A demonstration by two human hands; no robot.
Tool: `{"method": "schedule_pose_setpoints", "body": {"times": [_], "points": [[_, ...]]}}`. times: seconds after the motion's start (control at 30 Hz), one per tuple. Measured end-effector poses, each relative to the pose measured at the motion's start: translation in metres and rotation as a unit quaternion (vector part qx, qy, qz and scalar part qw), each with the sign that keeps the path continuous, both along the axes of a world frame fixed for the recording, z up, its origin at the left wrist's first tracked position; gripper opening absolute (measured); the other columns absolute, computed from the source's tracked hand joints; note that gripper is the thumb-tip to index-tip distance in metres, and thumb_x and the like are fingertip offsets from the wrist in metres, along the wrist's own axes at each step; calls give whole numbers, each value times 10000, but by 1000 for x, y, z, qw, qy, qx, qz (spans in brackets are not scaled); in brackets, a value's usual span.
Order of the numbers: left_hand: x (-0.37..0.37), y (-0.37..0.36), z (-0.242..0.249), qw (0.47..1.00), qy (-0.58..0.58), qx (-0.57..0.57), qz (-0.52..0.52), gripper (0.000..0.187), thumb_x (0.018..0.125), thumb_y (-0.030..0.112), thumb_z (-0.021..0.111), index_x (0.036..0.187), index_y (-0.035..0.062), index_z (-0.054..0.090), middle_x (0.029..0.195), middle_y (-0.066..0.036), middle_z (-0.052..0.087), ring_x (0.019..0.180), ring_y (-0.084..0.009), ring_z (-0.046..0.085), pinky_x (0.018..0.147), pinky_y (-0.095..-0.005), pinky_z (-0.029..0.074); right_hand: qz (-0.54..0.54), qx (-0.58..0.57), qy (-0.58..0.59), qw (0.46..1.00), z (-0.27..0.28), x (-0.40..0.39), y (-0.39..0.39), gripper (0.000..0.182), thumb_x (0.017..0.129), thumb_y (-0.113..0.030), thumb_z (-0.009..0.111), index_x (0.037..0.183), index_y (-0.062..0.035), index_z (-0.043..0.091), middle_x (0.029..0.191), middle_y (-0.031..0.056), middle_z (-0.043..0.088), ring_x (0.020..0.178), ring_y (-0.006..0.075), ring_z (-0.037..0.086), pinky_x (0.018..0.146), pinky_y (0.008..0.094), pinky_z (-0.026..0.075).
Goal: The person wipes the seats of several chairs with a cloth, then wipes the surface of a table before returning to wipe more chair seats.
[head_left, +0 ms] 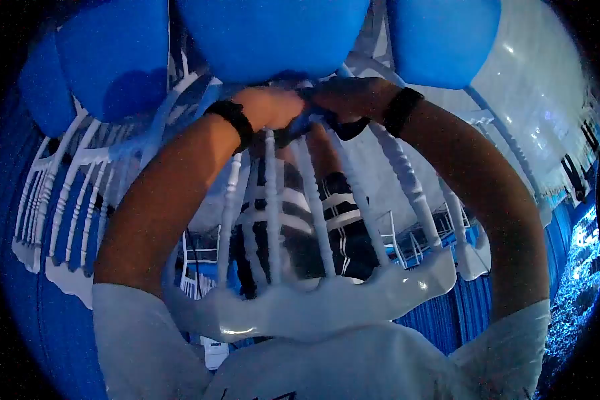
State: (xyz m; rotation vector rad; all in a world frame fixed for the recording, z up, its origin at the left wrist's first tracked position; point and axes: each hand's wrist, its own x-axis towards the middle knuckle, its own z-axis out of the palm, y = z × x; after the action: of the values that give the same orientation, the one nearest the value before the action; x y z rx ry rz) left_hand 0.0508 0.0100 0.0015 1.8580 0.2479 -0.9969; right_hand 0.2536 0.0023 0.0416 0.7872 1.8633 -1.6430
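Note:
My left hand (pixel 273 108) and my right hand (pixel 355 100) meet beyond the back of a white chair (pixel 313 310), just below the rear edge of its blue seat cushion (pixel 273 37). Both arms reach around the spindled chair back, which lies near my chest. The fingers curl in towards each other, dim and blurred. Some dark bluish material (pixel 301 125) shows between and under the hands; its kind cannot be made out. A black band (pixel 233 122) circles my left wrist, and another black band (pixel 403 112) my right wrist.
More white chairs with blue cushions stand at the left (pixel 113 60) and right (pixel 443 40). My legs in dark shorts with white stripes (pixel 347 227) show through the spindles. Blue pleated fabric (pixel 437 327) hangs beyond. Glossy pale flooring (pixel 533 87) lies at the upper right.

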Motion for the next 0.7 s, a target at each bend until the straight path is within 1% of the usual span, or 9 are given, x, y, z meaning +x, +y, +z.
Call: {"method": "schedule_pose_setpoints", "body": {"times": [0.1,0.17,0.2,0.3,0.4,0.5,0.6,0.7], "points": [[3,7,15,1000,22,-3,15,238,929,72,571,1086,74,750,1228,-213,709,1117,-412,694,912,-507,577,74,-46,-38,995,-18,-4,2,413,875,10,643,1281,-60,606,1113,195,714,977,365,684,816,472,556],[6,14,18,999,30,-6,8,233,933,89,571,1085,78,749,1217,-215,712,1107,-411,697,899,-507,580,109,-56,-30,992,-6,-6,25,412,877,6,644,1282,-60,611,1116,188,715,972,357,681,822,465,556],[0,13,18,999,-21,19,30,231,933,91,577,1095,74,741,1182,-206,726,1079,-406,706,883,-504,583,103,-44,-22,993,-4,-3,28,410,875,5,646,1279,-60,613,1115,187,716,973,357,681,823,465,556],[-1,11,16,995,-80,3,64,196,791,7,657,973,-41,713,1023,-265,728,942,-439,720,775,-509,596,85,-7,1,996,0,10,25,405,872,2,653,1271,-60,619,1111,186,717,978,358,682,826,463,558],[3,13,21,996,-74,-11,49,209,778,12,670,976,-29,721,1020,-265,723,942,-438,719,774,-506,597,61,32,19,997,0,13,14,399,868,-2,660,1262,-61,626,1108,185,719,982,359,684,829,462,560],[0,5,20,990,-111,27,81,196,770,-2,668,957,-28,719,1027,-262,724,947,-435,720,783,-499,599,42,75,36,996,2,7,2,394,865,-6,667,1253,-61,633,1104,184,720,986,360,685,832,460,561],[-2,8,21,993,-106,53,22,183,917,71,598,1045,64,730,1129,-179,742,1042,-391,717,855,-477,595,35,104,49,993,2,3,-5,388,861,-9,673,1245,-62,639,1101,183,721,990,361,687,835,458,563],[0,9,25,998,-37,23,43,216,926,61,596,1098,84,724,1163,-182,734,1074,-392,708,875,-478,592,43,111,60,991,4,7,0,383,858,-13,680,1236,-62,646,1098,183,723,995,362,688,838,457,564]]}}
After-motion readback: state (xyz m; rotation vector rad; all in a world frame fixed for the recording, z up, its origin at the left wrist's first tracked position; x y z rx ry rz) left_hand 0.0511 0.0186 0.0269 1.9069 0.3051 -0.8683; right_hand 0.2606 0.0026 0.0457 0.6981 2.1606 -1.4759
